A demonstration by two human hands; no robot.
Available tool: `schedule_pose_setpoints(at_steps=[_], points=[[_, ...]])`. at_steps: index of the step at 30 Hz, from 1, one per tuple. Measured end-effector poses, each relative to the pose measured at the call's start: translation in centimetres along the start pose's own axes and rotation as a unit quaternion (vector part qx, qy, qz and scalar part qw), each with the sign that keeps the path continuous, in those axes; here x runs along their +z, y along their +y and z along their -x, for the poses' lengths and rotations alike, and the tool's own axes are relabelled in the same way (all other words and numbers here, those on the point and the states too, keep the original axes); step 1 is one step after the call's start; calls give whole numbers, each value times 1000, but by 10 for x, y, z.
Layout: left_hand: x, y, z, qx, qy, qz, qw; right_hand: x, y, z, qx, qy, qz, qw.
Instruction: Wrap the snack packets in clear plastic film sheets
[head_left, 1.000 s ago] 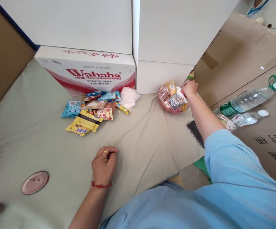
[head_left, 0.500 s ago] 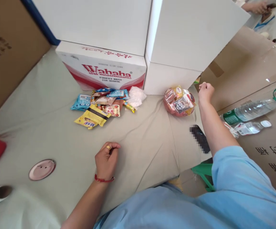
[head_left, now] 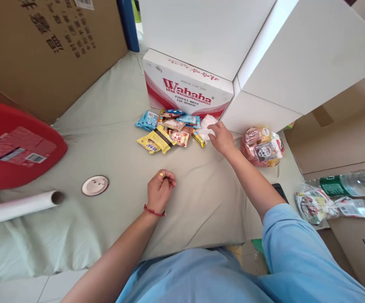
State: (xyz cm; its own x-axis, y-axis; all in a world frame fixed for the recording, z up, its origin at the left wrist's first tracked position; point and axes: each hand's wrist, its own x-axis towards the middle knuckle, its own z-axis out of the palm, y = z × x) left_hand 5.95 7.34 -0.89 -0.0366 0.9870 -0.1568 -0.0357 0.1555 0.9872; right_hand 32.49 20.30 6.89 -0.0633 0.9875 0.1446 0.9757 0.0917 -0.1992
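Observation:
My right hand (head_left: pixel 221 137) reaches over the edge of a crumpled clear-white plastic bag (head_left: pixel 209 122), thumb and forefinger apart with nothing seen between them. I cannot tell whether the fingertips touch the bag. Left of it lies a heap of snack packets: a yellow packet (head_left: pixel 157 140) in front, a light-blue packet (head_left: pixel 147 120) at the left, a cream packet (head_left: pixel 180 138) and a small yellow stick packet (head_left: pixel 198 138). My left hand (head_left: pixel 161 189) rests on the cloth-covered table (head_left: pixel 198 185) with its fingers curled in and nothing visible in them.
A Wahaha water carton (head_left: pixel 185 90) and white boxes (head_left: pixel 272 63) stand behind. At right are a pink bowl (head_left: pixel 248 156) of snacks, a dark phone (head_left: pixel 279 191) and plastic bottles (head_left: pixel 359 185). To the left lie a round dish (head_left: pixel 94 185), a white roll (head_left: pixel 18 207) and a red container (head_left: pixel 18 145).
My right hand has moved left from beyond the snack bowl to the plastic bag, and its fingers have parted. My left hand stays curled on the table. The view has turned left.

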Motion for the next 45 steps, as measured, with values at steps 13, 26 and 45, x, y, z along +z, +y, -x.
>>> schedule_pose_setpoints(at_steps=[13, 26, 45], points=[[3, 5, -2, -4, -38, 8, 999, -5, 9, 36, 123, 231, -281, 923], [7, 10, 5, 27, -156, 32, 987, 58, -80, 148, 33, 45, -521, 852], [1, 24, -10, -102, -104, 222, 964, 48, -62, 145, 130, 51, -743, 655]])
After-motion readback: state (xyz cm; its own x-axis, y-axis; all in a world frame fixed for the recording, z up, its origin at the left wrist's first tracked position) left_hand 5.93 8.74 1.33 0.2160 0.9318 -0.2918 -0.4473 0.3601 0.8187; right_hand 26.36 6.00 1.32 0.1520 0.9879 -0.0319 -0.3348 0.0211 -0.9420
